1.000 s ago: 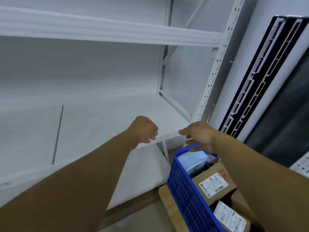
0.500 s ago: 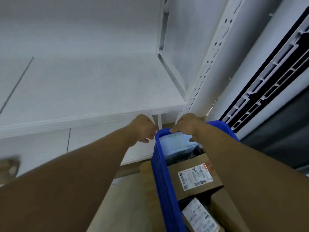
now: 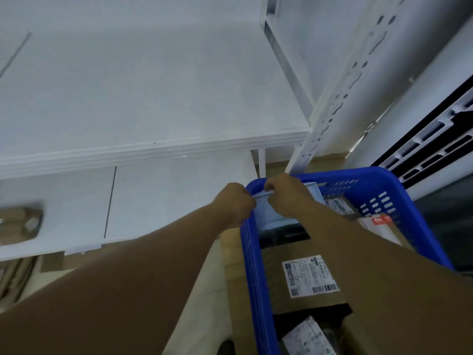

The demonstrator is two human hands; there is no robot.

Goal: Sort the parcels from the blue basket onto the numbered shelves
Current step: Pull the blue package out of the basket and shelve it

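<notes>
Head view: your left hand [image 3: 234, 203] and right hand [image 3: 286, 197] both curl round the top edge of the pale blue parcel [image 3: 270, 213], which stands in the far-left corner of the blue basket [image 3: 363, 174]. Lift straight up, clear the rim, check the label before shelving.

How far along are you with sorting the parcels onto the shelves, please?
Early days, it seems. Done: one brown parcel, blurred, lies on the lower shelf. In hand: the left hand and right hand grip a pale blue parcel at the far end of the blue basket. Left: a labelled box and another labelled parcel wait in the basket.
</notes>
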